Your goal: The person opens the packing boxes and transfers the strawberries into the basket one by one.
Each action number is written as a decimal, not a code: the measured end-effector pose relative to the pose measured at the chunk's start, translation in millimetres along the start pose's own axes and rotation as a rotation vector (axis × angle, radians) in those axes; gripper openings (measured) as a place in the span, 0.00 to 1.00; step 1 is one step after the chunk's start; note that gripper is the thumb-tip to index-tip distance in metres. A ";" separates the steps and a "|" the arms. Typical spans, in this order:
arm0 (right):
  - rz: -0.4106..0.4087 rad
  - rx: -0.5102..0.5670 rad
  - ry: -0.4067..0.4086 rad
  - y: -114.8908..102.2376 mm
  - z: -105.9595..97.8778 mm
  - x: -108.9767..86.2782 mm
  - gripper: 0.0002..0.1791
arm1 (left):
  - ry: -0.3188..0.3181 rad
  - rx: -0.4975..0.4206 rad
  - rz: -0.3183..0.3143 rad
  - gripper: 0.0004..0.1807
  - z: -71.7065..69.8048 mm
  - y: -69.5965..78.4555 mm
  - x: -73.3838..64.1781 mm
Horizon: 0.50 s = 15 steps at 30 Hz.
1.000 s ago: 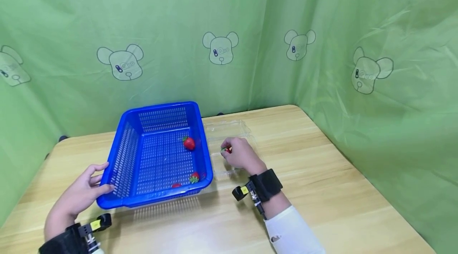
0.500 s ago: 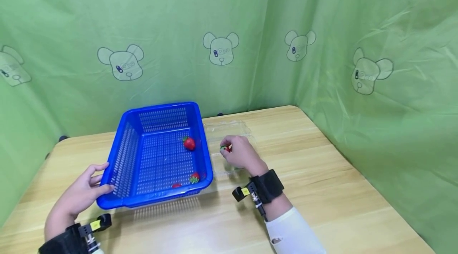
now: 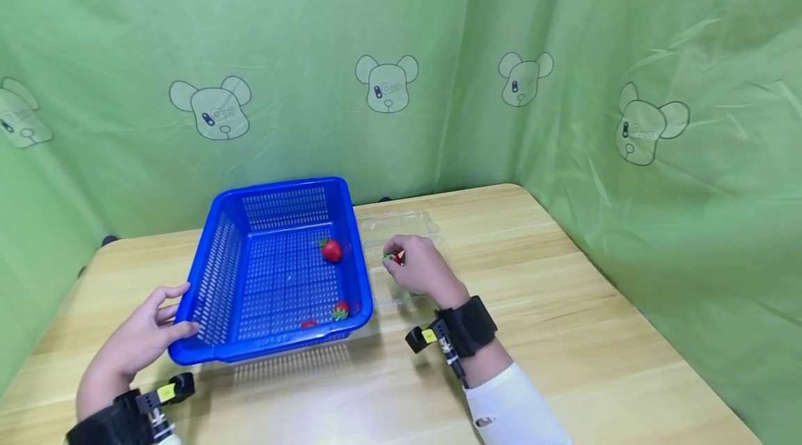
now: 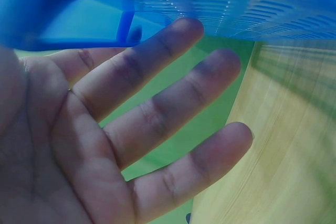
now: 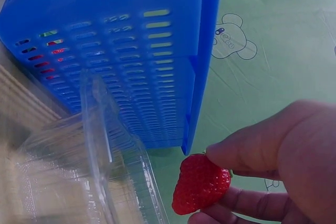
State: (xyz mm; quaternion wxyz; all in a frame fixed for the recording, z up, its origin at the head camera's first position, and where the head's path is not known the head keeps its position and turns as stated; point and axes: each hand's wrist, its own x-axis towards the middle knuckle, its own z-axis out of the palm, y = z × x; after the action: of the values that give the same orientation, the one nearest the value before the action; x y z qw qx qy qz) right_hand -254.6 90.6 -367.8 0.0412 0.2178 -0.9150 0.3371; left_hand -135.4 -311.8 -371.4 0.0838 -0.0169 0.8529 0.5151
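Observation:
A blue plastic basket [image 3: 360, 271] stands on the left of the table, tilted slightly in the head view. My left hand [image 3: 139, 342] holds its near left corner, thumb over the rim and the other fingers along the outside; the left wrist view shows several fingers [image 4: 170, 119] spread beneath the blue wall. My right hand [image 3: 420, 267] pinches a strawberry [image 5: 202, 184] between thumb and fingers, above a clear plastic box [image 5: 52, 192] right of the basket. Inside the basket lie a large strawberry [image 3: 331, 251], a smaller one [image 3: 340, 310] and a partly hidden red one [image 3: 309, 325].
The clear box has its lid [image 3: 395, 223] laid back toward the far edge, close beside the basket. A wooden table [image 3: 564, 333] carries everything. Green curtains [image 3: 301, 27] printed with bear heads hang behind and along both sides.
The right hand has shifted slightly up and to the left in the head view, with the strawberry in its fingers. The left hand and basket have stayed in place.

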 end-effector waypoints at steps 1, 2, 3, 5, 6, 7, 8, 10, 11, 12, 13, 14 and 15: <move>-0.003 0.000 0.002 -0.5 -0.4 -0.2 0.06 | 0.000 0.001 0.001 0.39 -0.2 -0.3 0.3; -0.005 0.000 0.003 -1.0 -0.8 -0.3 0.07 | 0.001 0.005 0.003 0.39 -0.3 -0.5 0.5; -0.008 -0.001 0.004 -1.4 -1.0 -0.3 0.07 | 0.001 0.008 0.004 0.39 -0.6 -1.0 0.9; -0.015 -0.007 0.008 -2.6 -1.7 -0.6 0.07 | 0.005 0.014 0.003 0.39 -0.9 -1.5 1.3; -0.018 -0.007 0.009 -3.3 -2.1 -0.7 0.07 | 0.006 0.013 0.004 0.39 -1.0 -1.7 1.2; -0.020 -0.009 0.009 -3.8 -2.2 -0.8 0.07 | 0.006 0.012 0.006 0.39 -1.1 -2.1 1.2; -0.021 -0.008 0.009 -4.5 -2.4 -1.1 0.07 | 0.006 0.013 0.004 0.39 -1.2 -2.1 0.8; -0.021 -0.008 0.009 -5.8 -2.8 -1.8 0.07 | 0.006 0.010 0.002 0.39 -1.0 -1.8 0.1; -0.022 -0.004 0.010 -6.2 -2.8 -2.0 0.07 | 0.006 0.010 -0.002 0.39 -0.9 -1.3 -0.2; -0.021 -0.004 0.010 -6.7 -2.9 -2.3 0.07 | 0.006 0.011 -0.005 0.39 -0.6 -0.9 -0.4; -0.021 -0.001 0.009 -7.0 -3.0 -2.5 0.07 | 0.007 0.013 -0.008 0.39 -0.4 -0.6 -0.5; -0.021 0.001 0.010 -7.6 -3.2 -2.8 0.07 | 0.008 0.016 -0.012 0.39 -0.2 -0.2 -0.6; -0.021 0.004 0.009 -7.8 -3.2 -3.1 0.07 | 0.007 0.015 -0.010 0.39 0.0 -0.1 -0.7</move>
State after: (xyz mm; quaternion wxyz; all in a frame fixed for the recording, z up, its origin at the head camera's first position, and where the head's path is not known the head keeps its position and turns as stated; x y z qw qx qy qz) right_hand -248.7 88.5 -361.4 0.0487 0.2259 -0.9118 0.3395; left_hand -134.7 -311.9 -371.3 0.0836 -0.0222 0.8568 0.5083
